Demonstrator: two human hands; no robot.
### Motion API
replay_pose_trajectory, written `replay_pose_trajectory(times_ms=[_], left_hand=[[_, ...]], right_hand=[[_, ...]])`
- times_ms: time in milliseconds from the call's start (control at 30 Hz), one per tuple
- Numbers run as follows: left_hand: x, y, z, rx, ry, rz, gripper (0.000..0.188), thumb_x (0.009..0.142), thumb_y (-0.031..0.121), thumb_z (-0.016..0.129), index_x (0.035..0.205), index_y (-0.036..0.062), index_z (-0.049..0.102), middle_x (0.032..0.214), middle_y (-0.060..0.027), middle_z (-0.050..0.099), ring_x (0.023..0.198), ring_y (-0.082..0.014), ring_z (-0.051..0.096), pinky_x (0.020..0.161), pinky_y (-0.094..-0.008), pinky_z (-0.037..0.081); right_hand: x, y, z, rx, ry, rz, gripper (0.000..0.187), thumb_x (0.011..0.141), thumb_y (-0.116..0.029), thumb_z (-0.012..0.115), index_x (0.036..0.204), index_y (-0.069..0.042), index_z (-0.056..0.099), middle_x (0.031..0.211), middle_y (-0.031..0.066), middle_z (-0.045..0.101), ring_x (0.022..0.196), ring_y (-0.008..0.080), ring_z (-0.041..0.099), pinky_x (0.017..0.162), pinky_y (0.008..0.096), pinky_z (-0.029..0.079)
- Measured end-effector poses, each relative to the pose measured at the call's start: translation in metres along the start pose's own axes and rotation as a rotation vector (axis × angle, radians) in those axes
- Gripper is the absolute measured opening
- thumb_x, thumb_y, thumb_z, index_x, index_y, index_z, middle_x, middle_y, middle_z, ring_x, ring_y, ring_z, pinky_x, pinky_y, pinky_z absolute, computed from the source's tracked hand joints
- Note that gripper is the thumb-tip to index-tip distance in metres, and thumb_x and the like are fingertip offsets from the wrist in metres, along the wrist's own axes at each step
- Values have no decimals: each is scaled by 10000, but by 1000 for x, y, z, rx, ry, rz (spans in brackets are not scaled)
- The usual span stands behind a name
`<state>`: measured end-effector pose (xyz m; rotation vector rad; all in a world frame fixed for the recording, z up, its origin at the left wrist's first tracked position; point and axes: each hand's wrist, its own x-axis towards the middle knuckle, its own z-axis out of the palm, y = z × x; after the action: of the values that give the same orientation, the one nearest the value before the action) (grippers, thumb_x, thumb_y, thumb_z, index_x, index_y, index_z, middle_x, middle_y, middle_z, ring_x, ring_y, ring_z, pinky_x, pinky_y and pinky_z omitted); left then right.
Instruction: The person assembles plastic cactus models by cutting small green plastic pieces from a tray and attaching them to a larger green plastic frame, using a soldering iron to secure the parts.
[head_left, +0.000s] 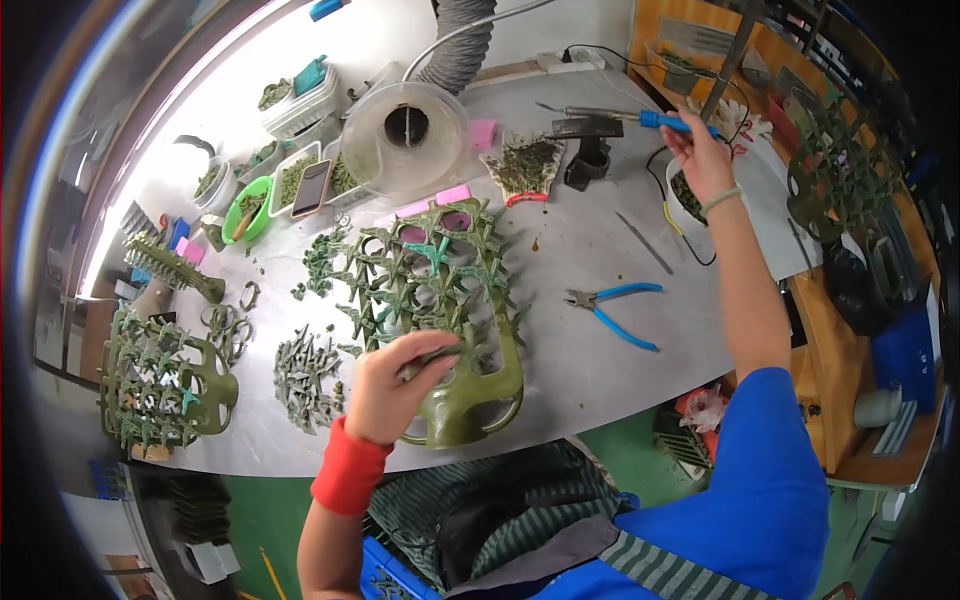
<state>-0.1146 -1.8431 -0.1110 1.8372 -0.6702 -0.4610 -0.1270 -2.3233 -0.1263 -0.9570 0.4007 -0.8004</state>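
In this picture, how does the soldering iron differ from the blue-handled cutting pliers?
The soldering iron is in the right hand; the cutting pliers lie loose on the gray table.
The soldering iron is one long, straight rod; the cutting pliers have two handles, spread apart.
Both have blue grips and metal working ends.

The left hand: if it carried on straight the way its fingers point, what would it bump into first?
The left hand points rightward, so probably the green spiky piece on the olive-green frame; whether they already touch is unclear.
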Motion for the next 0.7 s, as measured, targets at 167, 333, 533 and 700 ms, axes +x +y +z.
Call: replay_pose_trajectory(times_ms=[167,333,533,700], left_hand=[[47,-15,19,513,-112,340,246,789,73,744,1033,94,722,910,-99,644,818,-223,588,757,-329,493],[65,-25,22,649,-209,460,233,782,155,742,1015,142,737,802,-32,652,888,-214,556,900,-350,411],[78,-14,12,727,-338,569,223,781,125,730,1002,94,725,735,-35,632,808,-225,552,767,-340,475],[83,-17,13,766,-330,646,206,768,132,734,969,91,717,753,-29,640,834,-228,557,805,-353,455]], right_hand=[[-65,-33,-15,6,-50,-29,293,884,-158,676,1067,63,619,1026,132,671,902,192,665,844,274,552],[-121,-53,-36,-53,-23,-9,286,903,-164,654,1088,51,622,1038,114,673,888,160,666,831,252,552],[-171,-61,-43,-103,42,34,281,918,-161,636,1098,54,619,1019,113,674,801,144,668,759,234,563],[-201,-64,-54,-135,90,65,255,920,-158,632,1067,51,628,980,98,672,749,120,643,713,227,548]])
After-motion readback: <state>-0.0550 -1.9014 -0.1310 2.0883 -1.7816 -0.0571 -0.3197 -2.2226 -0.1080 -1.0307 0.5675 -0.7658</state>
